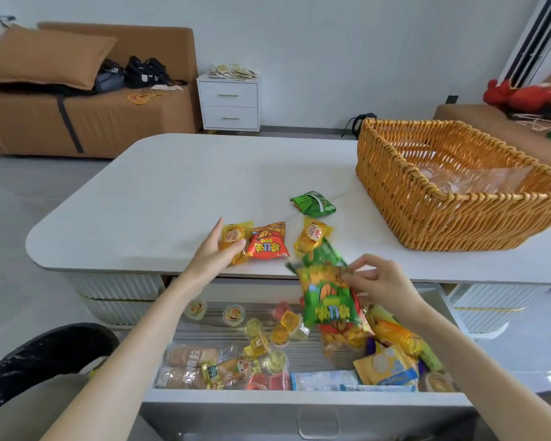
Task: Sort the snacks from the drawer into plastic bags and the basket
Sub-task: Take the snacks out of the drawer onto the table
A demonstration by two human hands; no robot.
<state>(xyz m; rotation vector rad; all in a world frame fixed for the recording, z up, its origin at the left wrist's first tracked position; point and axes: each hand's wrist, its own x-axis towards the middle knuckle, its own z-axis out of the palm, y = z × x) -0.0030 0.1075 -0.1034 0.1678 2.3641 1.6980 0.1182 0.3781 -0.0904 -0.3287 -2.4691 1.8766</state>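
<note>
Nearest of all is the open drawer (pixel 299 399), pulled out from under the white table (pixel 156 192) and crowded with snacks: biscuit packs (pixel 188 356) at the left, jelly cups (pixel 279 337) in the middle, a blue and yellow sachet (pixel 385 366) at the right.

Above the drawer, at the table's near edge, the right hand (pixel 385 281) pinches the top of a bunch of packets (pixel 328 300), green and orange. They hang down blurred and hide part of the drawer behind them. The left hand (pixel 218 249) is well apart from it, over the tabletop, with its thumb closed across a yellow packet (pixel 233 240) lying there.

Just beside that sits a red packet (pixel 268 241), then a second yellow packet (pixel 312 238), partly covered by the hanging bunch. A green packet (pixel 314 203) lies farther back, alone.

At the far right of the table stands a wicker basket (pixel 427 218) with clear plastic bags (pixel 477 179) crumpled inside it.

Beyond the table are a brown sofa (pixel 124 122) with a cushion (pixel 45 55), a white nightstand (pixel 229 103) and a red plush toy (pixel 522 95).
</note>
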